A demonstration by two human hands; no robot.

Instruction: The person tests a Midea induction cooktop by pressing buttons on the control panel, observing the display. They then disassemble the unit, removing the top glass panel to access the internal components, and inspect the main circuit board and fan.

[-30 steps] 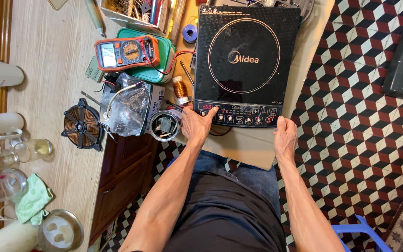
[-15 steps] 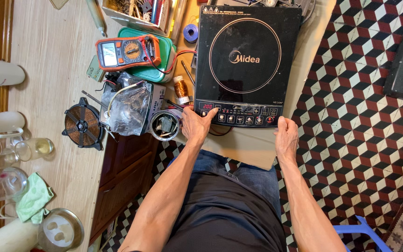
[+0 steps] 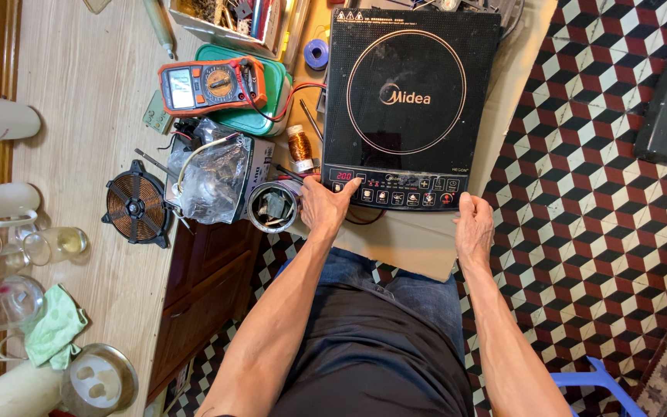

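A black induction cooker (image 3: 411, 100) lies flat on a sheet of cardboard (image 3: 418, 243) in front of me, its red display lit at the near left of the control strip. My left hand (image 3: 326, 207) rests at the cooker's near left corner, a finger touching the control strip. My right hand (image 3: 474, 230) grips the near right corner from the side. Neither hand lifts the cooker.
On the wooden table (image 3: 86, 139) to the left sit an orange multimeter (image 3: 211, 83) on a green box, a round copper coil (image 3: 137, 205), a bagged part (image 3: 214, 181), a small motor (image 3: 273, 205), white cups, glasses and a green cloth (image 3: 54, 333). The floor is patterned tile.
Both hands stay at the cooker's near corners. The left fingers have shifted slightly onto the control strip.
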